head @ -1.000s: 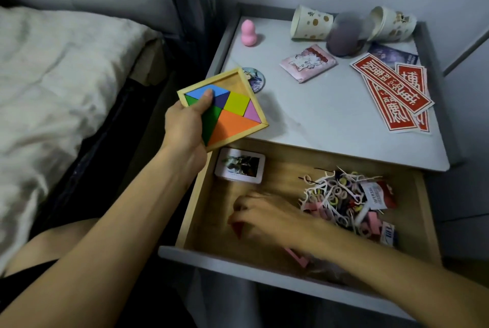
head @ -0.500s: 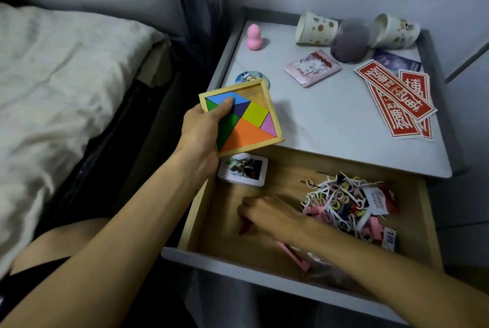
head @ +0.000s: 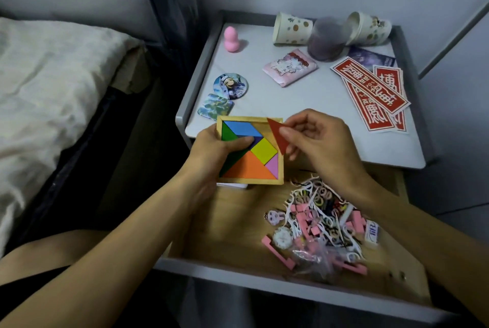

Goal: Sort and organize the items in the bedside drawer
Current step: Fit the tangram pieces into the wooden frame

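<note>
Left hand (head: 211,147) grips the wooden puzzle tray (head: 252,182) by its left edge, with the thumb laid across the coloured pieces. The tray is held over the back left of the open drawer (head: 232,222), at the front edge of the bench (head: 330,100). Right hand (head: 317,139) pinches a red triangle piece (head: 277,134) between thumb and fingers, over the tray's bare upper right corner. The tray holds blue, green, yellow, orange and pink pieces. The drawer holds a heap of pink clips, white picks and small bands (head: 322,224) at right.
</note>
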